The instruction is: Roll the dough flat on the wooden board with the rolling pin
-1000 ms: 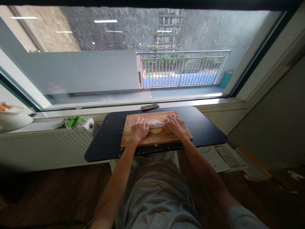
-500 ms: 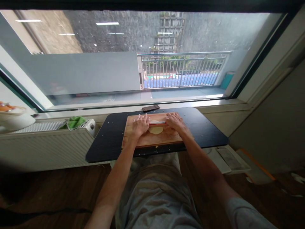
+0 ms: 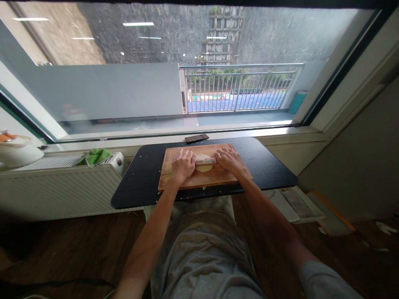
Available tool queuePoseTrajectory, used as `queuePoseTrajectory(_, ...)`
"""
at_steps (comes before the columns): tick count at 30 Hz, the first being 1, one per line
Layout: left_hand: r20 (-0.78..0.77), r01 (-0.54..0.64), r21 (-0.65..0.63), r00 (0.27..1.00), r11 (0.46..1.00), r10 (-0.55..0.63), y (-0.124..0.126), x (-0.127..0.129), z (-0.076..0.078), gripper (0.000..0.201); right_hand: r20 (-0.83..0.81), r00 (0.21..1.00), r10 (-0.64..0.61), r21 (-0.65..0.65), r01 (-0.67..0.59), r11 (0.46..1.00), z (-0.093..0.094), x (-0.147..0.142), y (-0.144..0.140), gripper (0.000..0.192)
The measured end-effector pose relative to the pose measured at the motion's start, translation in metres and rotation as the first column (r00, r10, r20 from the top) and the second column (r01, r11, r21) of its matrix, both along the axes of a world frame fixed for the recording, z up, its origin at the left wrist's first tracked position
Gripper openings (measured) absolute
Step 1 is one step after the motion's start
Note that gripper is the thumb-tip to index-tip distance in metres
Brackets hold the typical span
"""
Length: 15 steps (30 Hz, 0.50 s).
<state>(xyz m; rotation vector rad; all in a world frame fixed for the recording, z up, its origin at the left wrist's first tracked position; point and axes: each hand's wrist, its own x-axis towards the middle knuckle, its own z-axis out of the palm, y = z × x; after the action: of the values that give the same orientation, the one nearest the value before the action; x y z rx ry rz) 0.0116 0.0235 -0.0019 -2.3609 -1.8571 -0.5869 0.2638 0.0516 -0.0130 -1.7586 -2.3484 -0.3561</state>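
A rolling pin (image 3: 205, 161), its visible middle white with red edges and small print, lies crosswise over a flat, pale yellow piece of dough (image 3: 204, 168). The dough shows both beyond and in front of it. My left hand (image 3: 183, 164) covers the left end, with the fingers bent over it. Over the right end rests my right hand (image 3: 229, 161), gripping from above. Both ends are hidden under the hands. Beneath everything is a wooden cutting board (image 3: 174, 182), set on a black table (image 3: 134, 187).
Crumbs dot the table around the board. A dark flat bar (image 3: 196, 138) lies at the table's far edge by the window sill. On the left, a green cloth (image 3: 98, 157) sits on a white radiator (image 3: 77, 187), near a white container (image 3: 20, 153).
The rolling pin has turned, showing its printed side, and sits over the dough's middle rather than its far part. Both hands keep their hold. The whole view has shifted slightly.
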Motion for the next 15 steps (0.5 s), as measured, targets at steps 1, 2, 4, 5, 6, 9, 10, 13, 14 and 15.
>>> queuePoseTrajectory(1,-0.002,0.0,-0.006,1.0,1.0,0.0,0.005,0.0,0.003,0.052,0.0,1.0,-0.013,-0.01,0.013,1.0,0.002,0.0,0.008,0.036)
queuePoseTrajectory(2,-0.005,-0.006,-0.014,1.0,1.0,0.006,0.01,0.001,0.005,0.052,0.0,1.0,-0.025,-0.019,0.025,0.999,0.004,-0.001,0.016,0.036)
queuePoseTrajectory(4,-0.016,-0.028,-0.034,0.999,0.999,0.028,0.017,0.002,0.01,0.052,-0.006,0.999,-0.05,-0.043,0.05,0.998,0.009,-0.003,0.027,0.035)
queuePoseTrajectory(5,-0.024,-0.04,-0.043,0.999,0.998,0.039,0.02,0.002,0.011,0.052,-0.013,0.998,-0.063,-0.053,0.062,0.997,0.011,-0.004,0.03,0.036)
queuePoseTrajectory(6,-0.031,-0.05,-0.047,0.998,0.998,0.048,0.02,0.003,0.012,0.051,-0.025,0.997,-0.077,-0.059,0.076,0.995,0.012,-0.005,0.03,0.036)
queuePoseTrajectory(9,-0.047,-0.04,-0.03,0.998,0.999,0.038,0.013,0.002,0.01,0.051,-0.049,0.996,-0.079,-0.04,0.077,0.996,0.012,-0.007,0.018,0.039)
queuePoseTrajectory(10,-0.047,-0.025,-0.019,0.999,1.0,0.024,0.008,0.001,0.008,0.051,-0.042,0.997,-0.059,-0.028,0.058,0.998,0.01,-0.007,0.011,0.04)
queuePoseTrajectory(13,-0.027,0.029,0.003,0.999,1.0,-0.029,-0.013,-0.001,-0.001,0.052,0.007,1.0,0.022,0.005,-0.022,1.0,0.004,-0.003,-0.016,0.039)
queuePoseTrajectory(14,-0.016,0.037,0.008,0.999,0.999,-0.037,-0.02,-0.002,-0.004,0.053,-0.001,1.0,0.019,0.028,-0.019,0.999,0.003,-0.002,-0.024,0.04)
queuePoseTrajectory(15,-0.007,0.039,0.015,0.999,0.999,-0.039,-0.025,-0.002,-0.007,0.053,-0.022,1.0,0.006,0.047,-0.005,0.999,0.003,-0.001,-0.031,0.041)
